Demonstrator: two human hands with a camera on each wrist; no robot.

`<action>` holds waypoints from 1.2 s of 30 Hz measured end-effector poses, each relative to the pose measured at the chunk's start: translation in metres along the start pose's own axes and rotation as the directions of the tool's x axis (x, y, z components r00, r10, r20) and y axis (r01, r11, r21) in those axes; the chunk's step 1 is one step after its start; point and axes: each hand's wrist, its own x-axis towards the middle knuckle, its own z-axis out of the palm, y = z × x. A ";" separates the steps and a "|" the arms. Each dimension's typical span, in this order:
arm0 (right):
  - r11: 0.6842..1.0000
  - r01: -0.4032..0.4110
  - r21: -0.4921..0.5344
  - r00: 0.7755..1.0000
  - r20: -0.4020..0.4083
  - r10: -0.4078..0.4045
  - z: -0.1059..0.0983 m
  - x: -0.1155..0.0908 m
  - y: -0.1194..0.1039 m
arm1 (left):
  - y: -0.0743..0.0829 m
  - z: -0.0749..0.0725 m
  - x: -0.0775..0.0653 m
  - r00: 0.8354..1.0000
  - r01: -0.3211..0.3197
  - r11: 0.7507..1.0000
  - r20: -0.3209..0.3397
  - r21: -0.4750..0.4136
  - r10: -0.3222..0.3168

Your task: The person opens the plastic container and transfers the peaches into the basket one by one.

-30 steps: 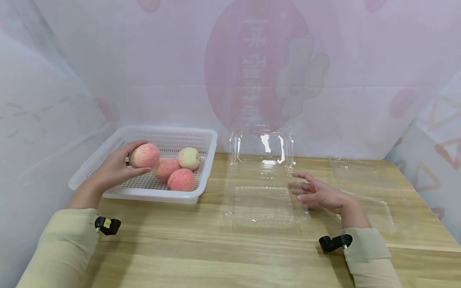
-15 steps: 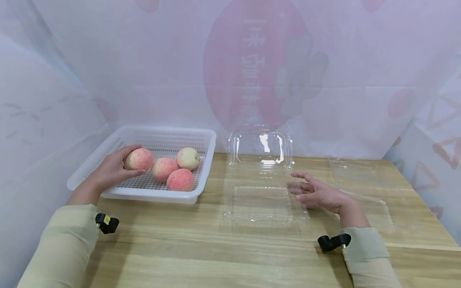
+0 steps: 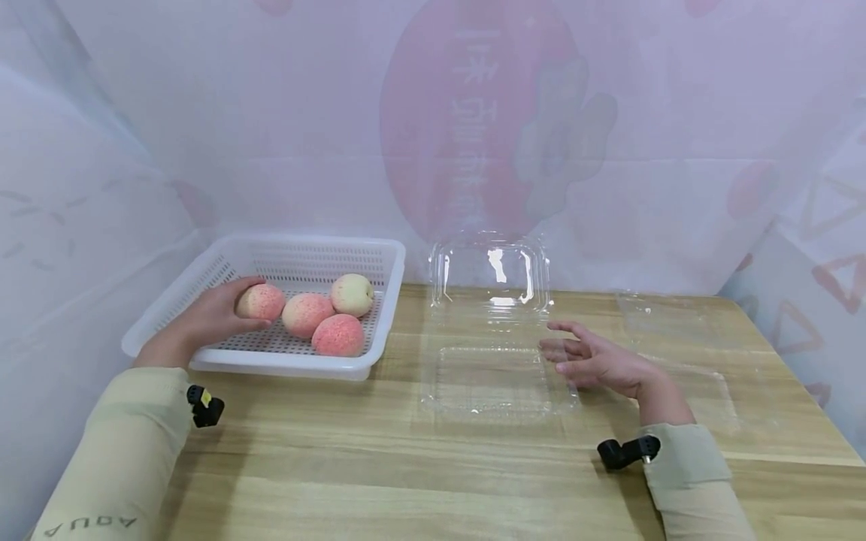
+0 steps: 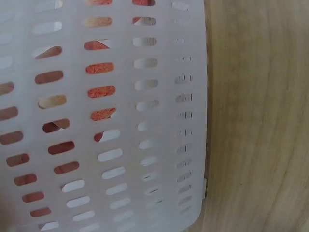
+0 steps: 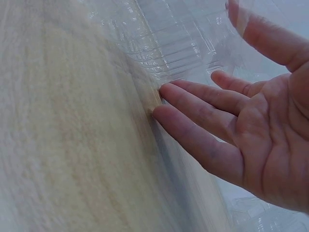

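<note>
In the head view my left hand reaches over the near-left side of the white perforated basket. Its fingers and thumb hold a pink and yellow peach low inside. To the right of it lie another blushed peach, a pale peach and a deeper pink peach. The left wrist view is filled by the slotted basket wall, with peach colour showing through the holes. My right hand has its fingers spread loosely at the right edge of a clear plastic clamshell box, whose lid stands raised behind.
A second clear plastic container lies open on the right part of the wooden table. A printed white cloth hangs along the back and sides. A small black camera is fixed on the right sleeve.
My left hand has lowered the peach into the basket and slightly left, so it no longer overlaps the middle peach. The right hand keeps its place beside the clamshell box.
</note>
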 end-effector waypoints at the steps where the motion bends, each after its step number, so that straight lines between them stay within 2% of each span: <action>1: 1.000 0.000 0.000 1.000 -0.001 0.000 0.000 0.000 0.000 | 0.000 0.000 0.001 1.000 0.000 1.000 0.002 0.002 0.000; 6: 1.000 -0.003 0.000 1.000 -0.001 0.003 -0.002 -0.001 0.001 | -0.004 0.004 0.004 1.000 -0.004 1.000 0.028 -0.020 0.005; 11: 1.000 -0.004 0.001 1.000 -0.001 0.004 -0.003 -0.001 0.003 | -0.006 0.008 0.005 0.995 0.023 0.998 0.100 -0.066 -0.017; 19: 1.000 -0.001 0.002 1.000 -0.004 0.001 -0.001 -0.002 0.003 | -0.008 0.007 0.007 0.980 0.066 0.992 0.192 -0.107 -0.044; 31: 1.000 -0.001 -0.015 1.000 0.007 0.001 0.000 0.003 0.003 | -0.010 0.008 -0.001 0.982 0.061 0.992 0.187 -0.112 -0.039; 36: 0.997 -0.021 -0.074 0.999 -0.046 0.018 0.002 -0.004 0.000 | -0.004 0.010 0.000 0.981 0.009 0.995 0.196 -0.098 0.011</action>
